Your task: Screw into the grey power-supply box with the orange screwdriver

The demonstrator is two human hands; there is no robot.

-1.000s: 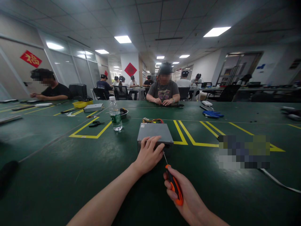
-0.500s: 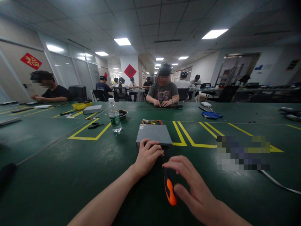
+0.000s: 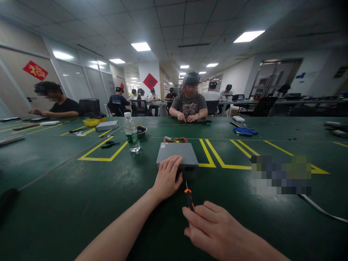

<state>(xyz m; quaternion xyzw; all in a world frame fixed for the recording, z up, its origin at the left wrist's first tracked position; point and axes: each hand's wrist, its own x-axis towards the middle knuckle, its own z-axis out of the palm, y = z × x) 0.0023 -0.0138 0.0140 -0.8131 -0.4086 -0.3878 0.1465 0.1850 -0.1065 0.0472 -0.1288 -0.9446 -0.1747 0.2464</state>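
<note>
A grey metal computer power supply (image 3: 176,152) sits on the green table in front of me, its bundle of coloured cables at the far side. My left hand (image 3: 169,175) grips its near edge, fingers laid over the top and thumb against the front face. Below that edge, my right hand (image 3: 208,226) is closed around the handle of an orange and black screwdriver (image 3: 189,197). The shaft points away from me toward the front of the power supply, just right of my left thumb. Whether the tip touches the case or a screw, I cannot tell.
Left of the power supply stands a water bottle (image 3: 132,134), with a metal bowl (image 3: 141,131) behind it. Further left are a grey box (image 3: 107,125) and a yellow tray (image 3: 94,121). Blue gloves (image 3: 244,131) lie at the right. A person (image 3: 189,103) sits opposite.
My right hand has gone from spread fingers beside the screwdriver to a closed grip on its handle. My left fingers have shifted left, away from the screwdriver's shaft, and the handle has swung slightly.
</note>
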